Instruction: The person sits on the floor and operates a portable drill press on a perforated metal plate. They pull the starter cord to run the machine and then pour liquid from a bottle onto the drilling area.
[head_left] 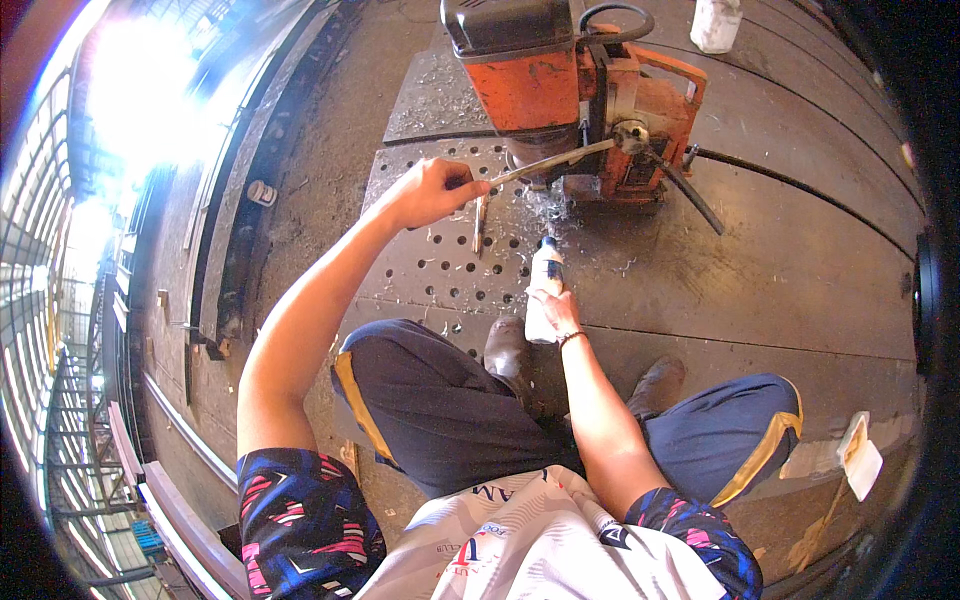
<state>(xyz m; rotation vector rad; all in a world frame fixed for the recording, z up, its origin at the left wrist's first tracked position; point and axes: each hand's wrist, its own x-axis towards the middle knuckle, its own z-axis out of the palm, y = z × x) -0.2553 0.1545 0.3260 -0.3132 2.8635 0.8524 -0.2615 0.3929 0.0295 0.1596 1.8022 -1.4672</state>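
An orange magnetic drill (520, 95) with a dark motor top stands on a steel plate at the far side. My left hand (430, 193) is closed round the end of its long feed lever (560, 162). In my right hand (555, 310) is a white bottle (547, 265) with a dark cap, its top pointing toward the drill's base. Metal shavings (548, 205) lie heaped under the drill, where the cutter's tip is hidden. The perforated plate (415, 265) has rows of round holes. A thin stick-like tool (480, 225) lies on it below the lever.
A black cable (800, 178) runs right from the drill across the steel plates. A white container (715, 25) stands at the far right, a white tub (262, 192) at the left by long steel beams (230, 200). A cut-open white container (858, 458) lies near right.
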